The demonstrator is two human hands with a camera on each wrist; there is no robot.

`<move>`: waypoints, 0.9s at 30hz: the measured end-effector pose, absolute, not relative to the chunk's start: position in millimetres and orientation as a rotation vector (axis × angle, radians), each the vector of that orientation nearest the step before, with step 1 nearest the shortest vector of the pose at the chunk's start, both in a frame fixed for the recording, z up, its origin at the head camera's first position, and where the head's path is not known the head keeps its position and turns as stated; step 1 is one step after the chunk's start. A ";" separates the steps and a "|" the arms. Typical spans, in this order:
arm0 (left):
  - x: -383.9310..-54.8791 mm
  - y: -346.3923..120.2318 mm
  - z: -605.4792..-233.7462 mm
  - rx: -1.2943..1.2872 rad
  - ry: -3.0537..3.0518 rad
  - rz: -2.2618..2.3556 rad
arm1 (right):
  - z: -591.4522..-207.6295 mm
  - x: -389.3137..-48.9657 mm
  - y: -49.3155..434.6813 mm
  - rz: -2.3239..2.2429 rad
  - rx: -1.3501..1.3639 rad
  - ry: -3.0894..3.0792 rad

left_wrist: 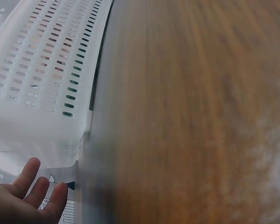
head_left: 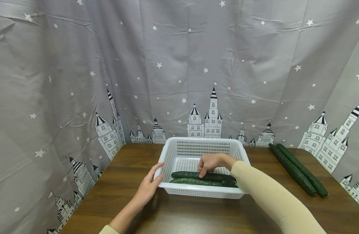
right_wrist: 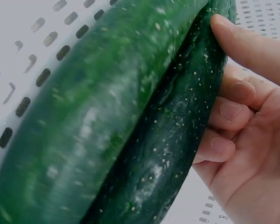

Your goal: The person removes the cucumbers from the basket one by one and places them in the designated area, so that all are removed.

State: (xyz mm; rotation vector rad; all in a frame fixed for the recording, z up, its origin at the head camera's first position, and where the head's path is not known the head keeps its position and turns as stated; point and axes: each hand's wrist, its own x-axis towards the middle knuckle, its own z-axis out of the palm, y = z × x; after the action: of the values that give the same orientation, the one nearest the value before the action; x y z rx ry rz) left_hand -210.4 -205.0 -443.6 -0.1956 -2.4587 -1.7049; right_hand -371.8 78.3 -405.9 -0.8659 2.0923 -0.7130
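Note:
A white perforated plastic basket (head_left: 201,191) stands on the table with two cucumbers lying side by side along its near wall. My right hand (head_left: 211,162) reaches inside and grips the rear, darker cucumber (head_left: 215,176). In the right wrist view the thumb lies on top of this cucumber (right_wrist: 165,144), with curled fingers at its side. Beside it, the lighter green front cucumber (right_wrist: 79,135) is untouched by the fingers in view. My left hand (head_left: 147,188) holds the basket's left rim; its lower fingers (left_wrist: 39,191) extend below the basket corner.
Two more long cucumbers (head_left: 297,172) lie side by side on the right of the brown wooden table (head_left: 109,191). A grey curtain (head_left: 173,65) printed with stars and castles hangs behind the table and along its sides.

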 end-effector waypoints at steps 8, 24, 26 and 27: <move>-209.9 -205.1 -443.5 -0.206 -2.455 -1.693 | -406.6 -377.1 79.7 -0.745 -0.853 2.117; -211.5 -205.7 -445.7 -0.213 -2.455 -1.686 | -406.3 -392.2 81.7 -0.805 -0.727 2.198; -211.7 -205.7 -445.8 -0.210 -2.454 -1.689 | -405.8 -393.5 81.3 -0.818 -0.711 2.203; -211.8 -205.7 -445.8 -0.207 -2.454 -1.691 | -405.4 -394.0 81.0 -0.824 -0.708 2.205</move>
State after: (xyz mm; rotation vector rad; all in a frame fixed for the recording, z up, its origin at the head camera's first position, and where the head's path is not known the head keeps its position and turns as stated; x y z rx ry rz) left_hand -211.8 -205.7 -445.8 -0.2070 -2.4541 -1.6909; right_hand -394.0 81.0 -405.4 -0.7084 2.2051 -0.8242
